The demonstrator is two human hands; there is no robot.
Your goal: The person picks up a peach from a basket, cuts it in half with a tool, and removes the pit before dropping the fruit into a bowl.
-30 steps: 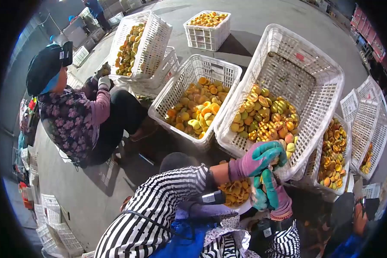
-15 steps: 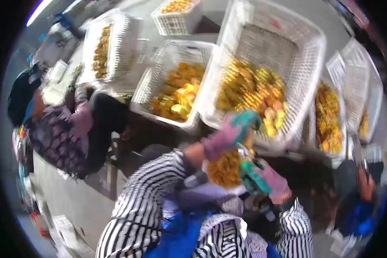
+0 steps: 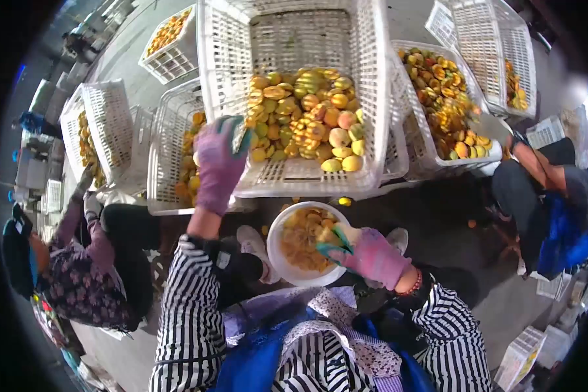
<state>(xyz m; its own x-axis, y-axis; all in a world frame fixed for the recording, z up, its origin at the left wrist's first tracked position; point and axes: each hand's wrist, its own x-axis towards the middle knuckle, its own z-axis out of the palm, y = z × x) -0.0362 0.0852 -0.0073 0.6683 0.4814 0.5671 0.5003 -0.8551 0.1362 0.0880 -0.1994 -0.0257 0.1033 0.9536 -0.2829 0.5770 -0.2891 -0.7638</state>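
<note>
My left hand (image 3: 222, 153), in a purple glove with teal fingers, is raised at the near left corner of the large white crate (image 3: 300, 178). Its fingers are partly apart, and I make out nothing held in them. Yellow-orange, peach-like fruit (image 3: 300, 117) lies in that crate, some pieces cut or scored. My right hand (image 3: 372, 256), gloved alike, hangs over a white bucket (image 3: 276, 261) of orange peelings or pulp (image 3: 304, 245). Its fingers are closed around something yellowish that is too blurred to name.
A fruit crate (image 3: 170, 208) stands left of the large one, and another (image 3: 431, 153) stands on its right. Co-workers sit on the left (image 3: 85, 274) and right (image 3: 549, 202). Several more crates stand behind. A shoe (image 3: 251, 242) is beside the bucket.
My view has swung, bringing the large crate to the middle. My left hand has moved away from my right hand, up and left to the crate corner. My right hand remains by the bucket.
</note>
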